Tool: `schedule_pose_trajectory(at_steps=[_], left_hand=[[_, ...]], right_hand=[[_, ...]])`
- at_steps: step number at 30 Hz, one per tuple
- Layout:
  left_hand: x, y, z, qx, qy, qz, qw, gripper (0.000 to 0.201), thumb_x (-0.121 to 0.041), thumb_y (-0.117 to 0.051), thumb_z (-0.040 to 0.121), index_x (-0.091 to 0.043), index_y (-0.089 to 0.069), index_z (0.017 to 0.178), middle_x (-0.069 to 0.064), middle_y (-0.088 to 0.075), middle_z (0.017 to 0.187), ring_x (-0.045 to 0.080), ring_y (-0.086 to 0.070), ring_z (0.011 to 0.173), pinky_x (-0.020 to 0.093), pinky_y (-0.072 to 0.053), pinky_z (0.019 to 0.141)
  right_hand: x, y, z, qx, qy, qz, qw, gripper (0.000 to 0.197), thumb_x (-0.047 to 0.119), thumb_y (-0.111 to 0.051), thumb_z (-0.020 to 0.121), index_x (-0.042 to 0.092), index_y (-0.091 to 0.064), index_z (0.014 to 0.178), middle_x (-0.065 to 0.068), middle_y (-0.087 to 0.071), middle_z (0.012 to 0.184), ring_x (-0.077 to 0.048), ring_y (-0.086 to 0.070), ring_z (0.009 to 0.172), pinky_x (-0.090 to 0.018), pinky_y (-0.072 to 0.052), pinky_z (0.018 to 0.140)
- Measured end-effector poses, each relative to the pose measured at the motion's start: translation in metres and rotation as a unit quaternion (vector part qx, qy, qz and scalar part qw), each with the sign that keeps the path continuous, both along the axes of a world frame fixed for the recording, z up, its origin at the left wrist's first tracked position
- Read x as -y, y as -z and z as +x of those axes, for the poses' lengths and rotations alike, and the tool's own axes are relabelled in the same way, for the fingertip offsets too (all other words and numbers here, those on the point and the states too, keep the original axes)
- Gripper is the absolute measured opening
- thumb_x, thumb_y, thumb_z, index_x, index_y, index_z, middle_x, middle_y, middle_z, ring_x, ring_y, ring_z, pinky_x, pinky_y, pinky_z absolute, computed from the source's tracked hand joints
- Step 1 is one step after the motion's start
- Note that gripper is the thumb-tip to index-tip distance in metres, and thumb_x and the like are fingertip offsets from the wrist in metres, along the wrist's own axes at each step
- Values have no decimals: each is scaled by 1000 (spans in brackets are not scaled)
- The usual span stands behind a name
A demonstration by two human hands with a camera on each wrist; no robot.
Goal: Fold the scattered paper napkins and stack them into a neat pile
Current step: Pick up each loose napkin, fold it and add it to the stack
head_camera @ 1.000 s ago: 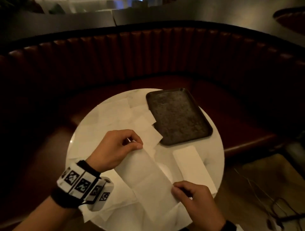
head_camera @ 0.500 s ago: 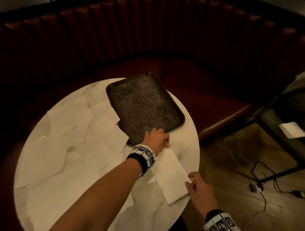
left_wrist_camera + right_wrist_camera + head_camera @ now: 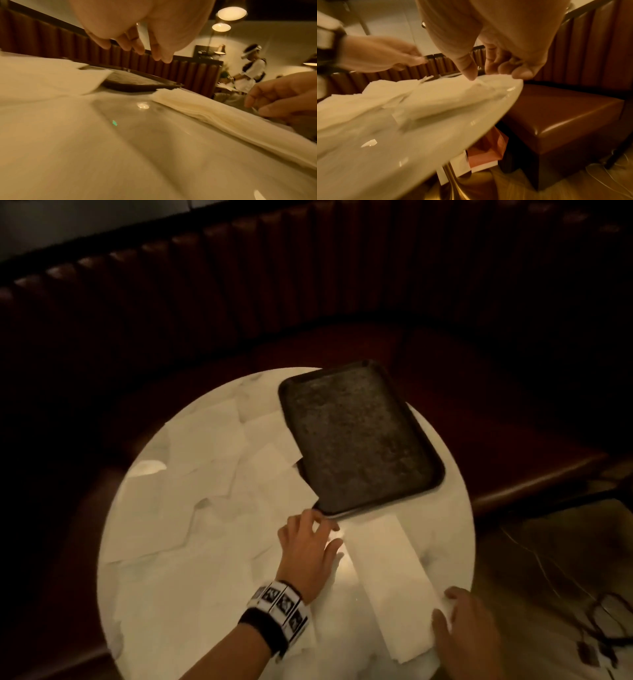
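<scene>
A pile of folded white napkins (image 3: 394, 580) lies along the right side of the round marble table (image 3: 452, 529), just below the dark tray (image 3: 356, 440). My right hand (image 3: 459, 628) pinches the pile's near end at the table edge, thumb on top (image 3: 471, 74). My left hand (image 3: 308, 542) hovers with spread fingers left of the pile's far end and holds nothing (image 3: 137, 44). Several unfolded napkins (image 3: 212, 446) lie overlapping across the table's left half. The left wrist view shows the layered pile (image 3: 214, 112) from its side.
A red-brown padded booth bench (image 3: 513, 412) curves behind and to the right of the table. Cables (image 3: 599, 621) lie on the wooden floor at right. A pink paper bag (image 3: 488, 148) stands under the table by its brass post. A person in white (image 3: 248, 74) is far off.
My left hand has let go of the folded napkin's far end and drawn back to the left. The napkin now rests flat on the pile. My right hand stays at its near end.
</scene>
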State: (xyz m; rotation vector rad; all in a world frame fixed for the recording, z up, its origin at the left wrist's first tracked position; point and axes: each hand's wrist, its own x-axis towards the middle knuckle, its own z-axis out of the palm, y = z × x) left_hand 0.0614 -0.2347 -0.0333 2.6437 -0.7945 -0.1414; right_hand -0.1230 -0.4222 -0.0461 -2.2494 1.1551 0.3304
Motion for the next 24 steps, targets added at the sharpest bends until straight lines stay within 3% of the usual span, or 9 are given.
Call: schedule_pose_trajectory(at_steps=[2, 4, 6, 9, 12, 16, 22, 24], left_hand=[[-51, -1, -14, 9, -58, -5, 998, 21, -40, -54, 88, -35, -55, 108, -6, -46, 113, 17, -40, 101, 35, -33, 81], [-104, 2, -29, -6, -132, 5, 991, 26, -35, -63, 85, -36, -52, 109, -6, -46, 116, 18, -42, 103, 37, -36, 81], [-153, 5, -44, -34, -198, 18, 980, 31, -36, -66, 83, -37, -53, 111, -7, -46, 122, 21, -44, 108, 41, -39, 82], [-204, 6, -67, -91, -219, 64, 969, 39, -47, -54, 87, -41, -47, 125, -8, -34, 141, 22, -34, 125, 44, -35, 96], [-226, -1, -80, -114, -225, 62, 966, 41, -49, -47, 91, -42, -42, 131, -7, -24, 150, 21, -21, 134, 45, -27, 107], [-239, -10, -78, -120, -266, 56, 955, 36, -45, -45, 95, -43, -40, 131, -9, -21, 151, 19, -15, 138, 43, -21, 113], [-246, -13, -87, -102, -297, 4, 949, 31, -42, -48, 94, -44, -44, 125, -13, -26, 147, 15, -19, 137, 41, -21, 110], [-251, -8, -95, -90, -293, 1, 952, 33, -41, -59, 88, -47, -45, 117, -14, -33, 140, 15, -28, 132, 46, -32, 103]], right_hand=[[-5, -2, 4, 22, -24, -71, 997, 43, 16, -79, 67, 10, -62, 107, -18, -59, 97, -39, -56, 90, -47, -46, 83], [-20, -6, 13, 50, -59, -93, 993, 40, 9, -83, 62, 8, -65, 99, -18, -60, 88, -40, -56, 81, -46, -46, 77], [-41, -11, 31, 101, -98, -67, 988, 36, 6, -80, 67, 9, -64, 99, -13, -60, 86, -38, -54, 81, -43, -43, 77], [-74, -21, 70, 132, -196, 21, 971, 30, 16, -66, 84, 19, -54, 112, -1, -55, 94, -24, -48, 91, -33, -37, 81], [-109, -27, 116, 154, -310, 62, 936, 26, 25, -59, 90, 24, -53, 115, 6, -56, 94, -16, -51, 89, -26, -40, 80], [-164, -33, 177, 183, -417, 43, 889, 28, 31, -58, 90, 23, -55, 117, 6, -58, 96, -14, -53, 91, -25, -42, 81], [-215, -35, 280, 165, -420, -30, 892, 42, 22, -51, 92, 22, -41, 133, -9, -59, 115, -29, -54, 109, -39, -47, 89], [-219, -33, 305, 133, -436, -77, 887, 49, 19, -49, 93, 24, -34, 139, -11, -54, 121, -31, -51, 112, -40, -47, 89]])
